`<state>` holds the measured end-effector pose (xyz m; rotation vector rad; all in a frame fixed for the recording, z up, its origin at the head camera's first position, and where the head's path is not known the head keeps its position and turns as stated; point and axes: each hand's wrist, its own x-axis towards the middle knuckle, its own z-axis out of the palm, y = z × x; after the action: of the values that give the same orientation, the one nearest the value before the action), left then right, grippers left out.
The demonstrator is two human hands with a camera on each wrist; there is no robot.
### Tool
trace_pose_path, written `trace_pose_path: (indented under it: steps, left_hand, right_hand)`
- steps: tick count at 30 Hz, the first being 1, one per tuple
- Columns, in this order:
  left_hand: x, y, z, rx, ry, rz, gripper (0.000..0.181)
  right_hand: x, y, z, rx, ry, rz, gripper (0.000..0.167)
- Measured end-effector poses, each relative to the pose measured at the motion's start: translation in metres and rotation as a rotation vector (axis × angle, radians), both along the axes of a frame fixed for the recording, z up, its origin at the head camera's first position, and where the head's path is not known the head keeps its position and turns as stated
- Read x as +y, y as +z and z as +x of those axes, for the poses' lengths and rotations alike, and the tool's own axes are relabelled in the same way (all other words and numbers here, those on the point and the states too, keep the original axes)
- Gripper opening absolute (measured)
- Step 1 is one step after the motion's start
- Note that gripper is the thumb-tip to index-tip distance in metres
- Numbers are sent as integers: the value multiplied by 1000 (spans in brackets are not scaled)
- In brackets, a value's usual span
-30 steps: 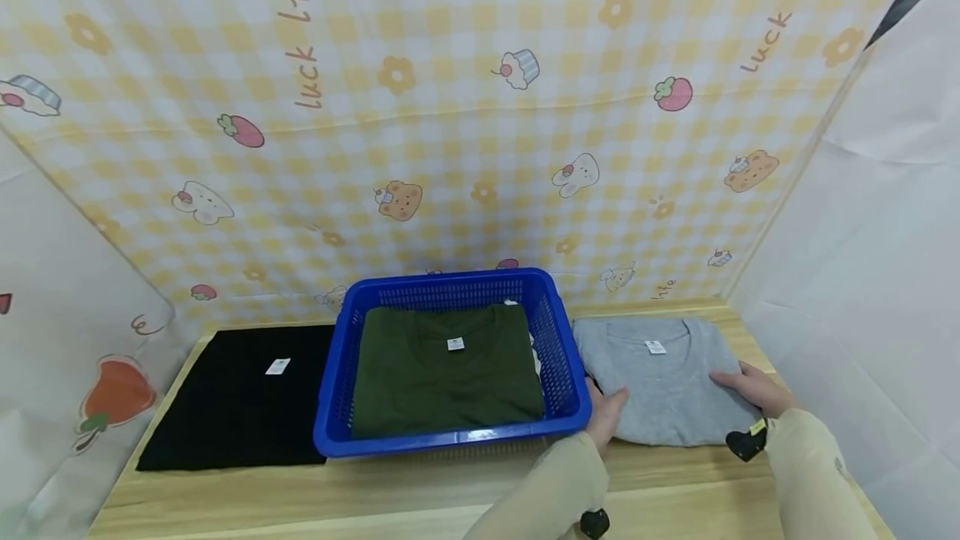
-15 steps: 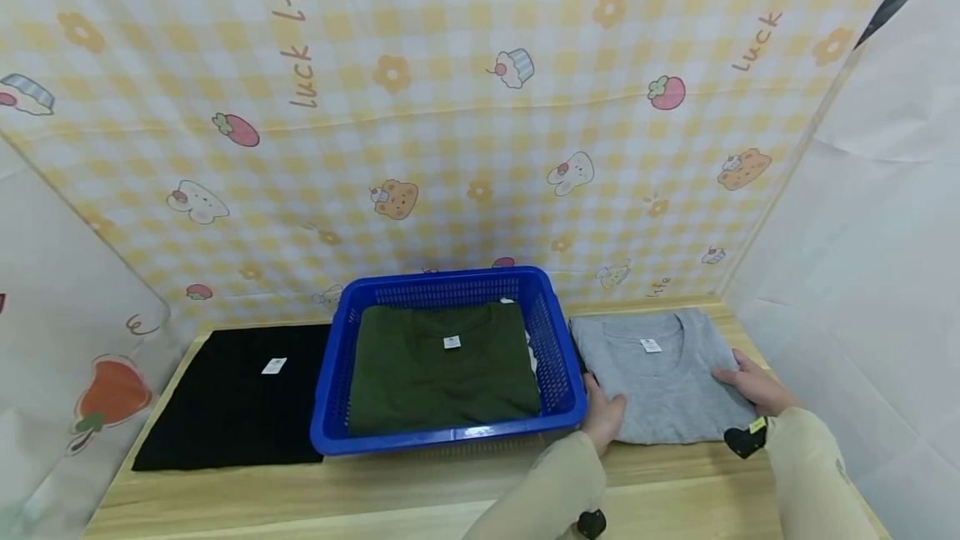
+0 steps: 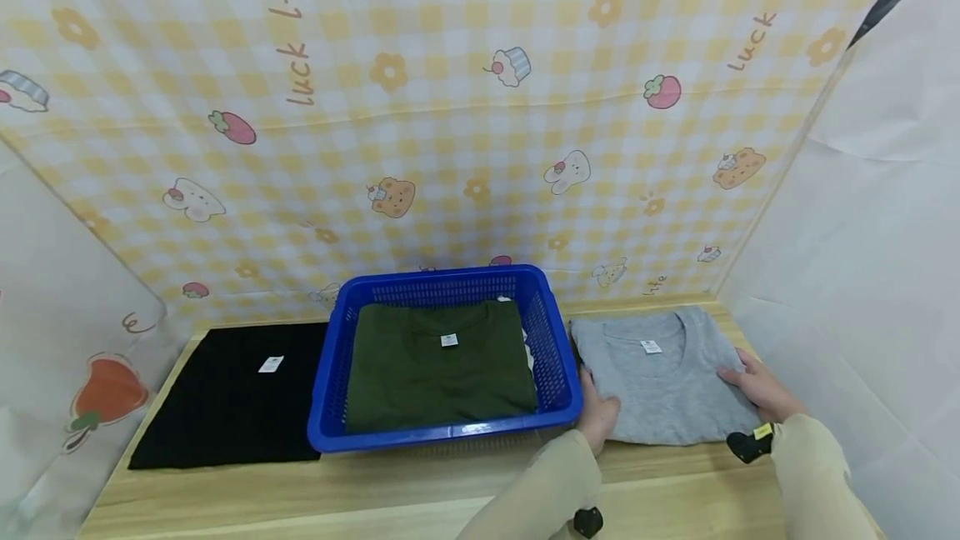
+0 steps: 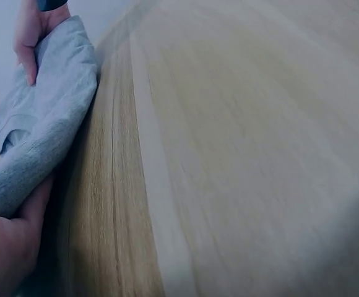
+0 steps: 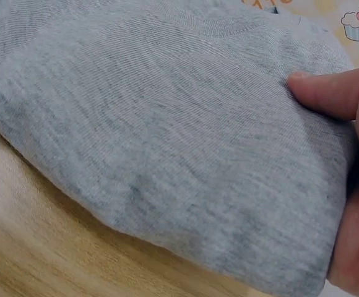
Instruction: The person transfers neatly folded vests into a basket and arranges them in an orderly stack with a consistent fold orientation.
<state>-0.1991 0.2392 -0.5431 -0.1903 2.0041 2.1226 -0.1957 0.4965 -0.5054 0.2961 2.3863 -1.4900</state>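
Note:
A folded grey T-shirt point(image 3: 660, 382) with a white neck label lies at the right of the table, beside the blue basket. My left hand point(image 3: 598, 415) holds its left edge, close to the basket's side; some of those fingers are hidden. On the opposite edge my right hand point(image 3: 763, 387) grips the cloth, thumb on top and the other fingers out of sight below. In the left wrist view the grey T-shirt point(image 4: 49, 124) bends upward between both hands. The right wrist view shows my right thumb point(image 5: 328, 93) pressing on the knit.
The blue plastic basket point(image 3: 382, 442) stands mid-table, with a folded dark green T-shirt point(image 3: 442, 390) on top inside and something white beside it. A folded black T-shirt point(image 3: 232, 407) lies left. Patterned cloth point(image 3: 450, 132) hangs behind the wooden table point(image 3: 390, 498); white sheets flank it.
The whole head view has shifted slightly left. Against the basket, the grey T-shirt and right hand have moved slightly right, and the shirt's far edge sits a little higher. Both hands keep their hold.

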Motion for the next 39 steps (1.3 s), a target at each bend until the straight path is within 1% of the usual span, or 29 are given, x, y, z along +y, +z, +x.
trace_pose_path:
  steps: [3,5,7,10,14,18,23,26,30,33,35,37,39]
  left_hand:
    - [2,-4,-2,-43,59,42,77]
    - [3,-5,-3,-81,77,73,77]
    - [3,-6,-3,-101,71,92,75]
    - [3,-6,-3,-118,29,90,70]
    - [3,-3,-1,-109,-5,94,69]
    - [2,0,2,-89,-11,98,70]
    - [2,5,3,-57,-11,103,69]
    - [3,7,3,-41,-14,102,68]
    - [3,10,3,-50,-28,86,67]
    - [3,13,3,-62,-35,82,67]
    - [3,15,3,-67,-41,91,68]
    - [3,18,4,-59,-48,105,68]
    - [3,22,5,-47,-54,127,69]
  right_hand:
    - [1,0,0,-4,17,6,61]
    - [1,0,0,-9,14,7,61]
    - [2,0,1,-9,22,14,61]
    - [3,0,1,-11,14,14,62]
    - [5,0,1,-9,6,2,62]
    - [4,0,2,1,3,-9,63]
    - [4,1,3,9,0,4,63]
    - [5,5,4,-1,-6,23,64]
    - [5,11,6,-4,-12,22,64]
    - [7,14,7,18,-14,7,63]
    - [8,15,8,35,-19,2,64]
    - [9,16,10,49,-13,-7,63]
    - [11,18,11,59,-15,-17,59]
